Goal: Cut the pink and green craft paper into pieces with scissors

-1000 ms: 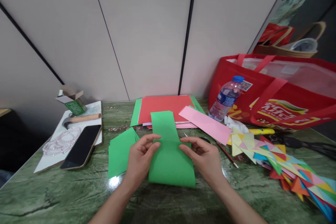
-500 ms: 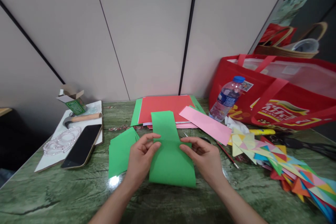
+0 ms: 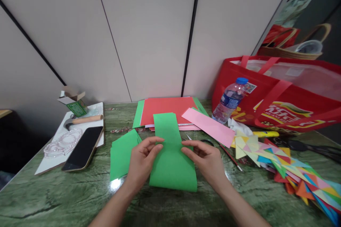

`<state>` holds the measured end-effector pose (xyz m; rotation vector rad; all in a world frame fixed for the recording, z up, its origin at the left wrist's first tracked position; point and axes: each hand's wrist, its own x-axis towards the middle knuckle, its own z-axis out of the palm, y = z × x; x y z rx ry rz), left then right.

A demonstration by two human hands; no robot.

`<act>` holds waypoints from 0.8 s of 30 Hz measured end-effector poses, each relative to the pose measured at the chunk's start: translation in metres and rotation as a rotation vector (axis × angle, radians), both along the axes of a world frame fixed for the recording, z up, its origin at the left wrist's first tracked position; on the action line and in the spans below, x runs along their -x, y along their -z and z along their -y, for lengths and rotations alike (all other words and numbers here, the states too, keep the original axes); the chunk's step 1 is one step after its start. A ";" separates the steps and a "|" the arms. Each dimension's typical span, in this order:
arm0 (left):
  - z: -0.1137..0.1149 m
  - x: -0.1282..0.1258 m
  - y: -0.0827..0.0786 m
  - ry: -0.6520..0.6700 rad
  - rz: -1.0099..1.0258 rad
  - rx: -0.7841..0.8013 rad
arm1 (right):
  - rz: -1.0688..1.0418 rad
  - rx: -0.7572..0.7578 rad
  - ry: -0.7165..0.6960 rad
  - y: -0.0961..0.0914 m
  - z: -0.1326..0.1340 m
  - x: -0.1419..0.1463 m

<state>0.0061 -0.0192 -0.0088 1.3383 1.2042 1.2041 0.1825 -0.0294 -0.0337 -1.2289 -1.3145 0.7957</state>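
A long strip of green paper (image 3: 173, 172) lies between my hands, its near end curling down in a rounded fold toward me and its far end reaching the paper stack. My left hand (image 3: 144, 156) pinches the strip's left edge between thumb and forefinger. On the opposite edge, my right hand (image 3: 206, 156) pinches at about the same height. Several green sheets (image 3: 122, 156) rest beside my left hand. Partly hidden behind my right hand are what look like scissors (image 3: 207, 142), with a dark handle and pointed tip showing.
Behind the strip lies a stack topped with red paper (image 3: 165, 108), a pink strip (image 3: 209, 126) beside it. A bottle (image 3: 229, 101), red bag (image 3: 266, 92), thin red stick (image 3: 231, 158) and folded colourful paper (image 3: 295, 170) occupy the right. Leftward are a phone (image 3: 84, 149), hammer (image 3: 86, 118) and small box (image 3: 76, 104).
The near, curled end of the green strip has shifted slightly left and toward me. My right hand has moved slightly left; both hands keep their pinch.
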 end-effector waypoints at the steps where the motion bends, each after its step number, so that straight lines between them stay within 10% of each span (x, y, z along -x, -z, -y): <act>1: 0.000 0.000 0.000 -0.002 -0.003 -0.009 | -0.006 0.004 0.002 0.000 0.000 0.000; 24: -0.001 0.003 0.002 0.088 -0.161 -0.058 | 0.007 0.094 -0.180 0.001 -0.003 -0.004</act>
